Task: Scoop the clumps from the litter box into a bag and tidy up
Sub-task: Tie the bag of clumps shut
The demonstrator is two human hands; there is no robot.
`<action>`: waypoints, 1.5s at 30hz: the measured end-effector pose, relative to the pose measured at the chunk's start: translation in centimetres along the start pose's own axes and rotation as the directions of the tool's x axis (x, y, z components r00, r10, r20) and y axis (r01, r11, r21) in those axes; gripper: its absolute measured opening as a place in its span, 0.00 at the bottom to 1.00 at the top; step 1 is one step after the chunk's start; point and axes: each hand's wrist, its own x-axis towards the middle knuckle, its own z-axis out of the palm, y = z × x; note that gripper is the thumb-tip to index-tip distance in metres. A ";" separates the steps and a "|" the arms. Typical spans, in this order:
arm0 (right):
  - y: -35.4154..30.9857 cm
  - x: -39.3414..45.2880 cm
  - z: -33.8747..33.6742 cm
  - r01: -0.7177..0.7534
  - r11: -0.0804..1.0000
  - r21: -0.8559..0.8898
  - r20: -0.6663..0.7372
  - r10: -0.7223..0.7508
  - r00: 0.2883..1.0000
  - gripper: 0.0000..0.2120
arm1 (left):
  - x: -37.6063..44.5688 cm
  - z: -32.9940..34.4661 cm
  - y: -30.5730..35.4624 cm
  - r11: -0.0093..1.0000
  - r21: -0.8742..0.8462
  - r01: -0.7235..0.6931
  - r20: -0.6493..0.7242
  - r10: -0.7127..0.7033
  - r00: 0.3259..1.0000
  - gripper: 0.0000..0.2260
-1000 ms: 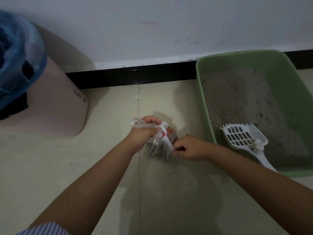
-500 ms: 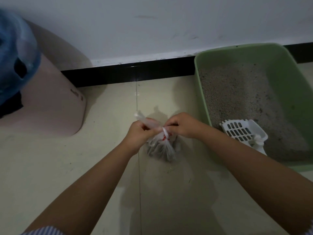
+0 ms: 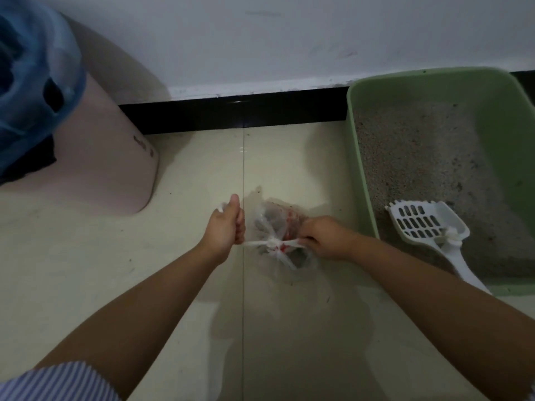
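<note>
Left hand (image 3: 224, 228) and right hand (image 3: 321, 237) each grip handle of bag (image 3: 275, 227) between them; scoop (image 3: 425, 224) right of right hand, in litter box (image 3: 356, 157).

Clear bag (image 3: 275, 227) of dark clumps, knotted, between both hands; green litter box (image 3: 359, 169) and white scoop (image 3: 425, 224) right of right hand.

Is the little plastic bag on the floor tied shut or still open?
Tied shut: the plastic bag has a knot, and both hands pull its handles apart.
</note>
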 end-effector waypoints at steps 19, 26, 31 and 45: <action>-1.8 0.2 1.2 -0.042 0.996 -0.072 -0.390 0.010 0.921 0.31 | -0.1 -1.4 2.6 0.546 0.674 -0.497 0.470 0.202 0.859 0.21; -3.4 -0.2 -4.1 0.004 0.959 0.282 -0.456 0.131 0.880 0.37 | -1.5 -1.7 6.2 0.992 0.094 -0.084 0.412 0.038 0.910 0.11; -7.5 0.5 -12.2 0.040 0.936 0.349 -0.544 0.168 0.822 0.17 | -2.2 -3.0 14.1 0.955 -0.160 -0.251 0.244 0.284 0.927 0.12; -28.3 10.7 -29.1 0.338 0.940 -0.043 -0.763 -0.249 0.596 0.14 | -7.1 -20.8 31.8 0.768 -0.065 -0.637 -0.415 0.560 0.717 0.14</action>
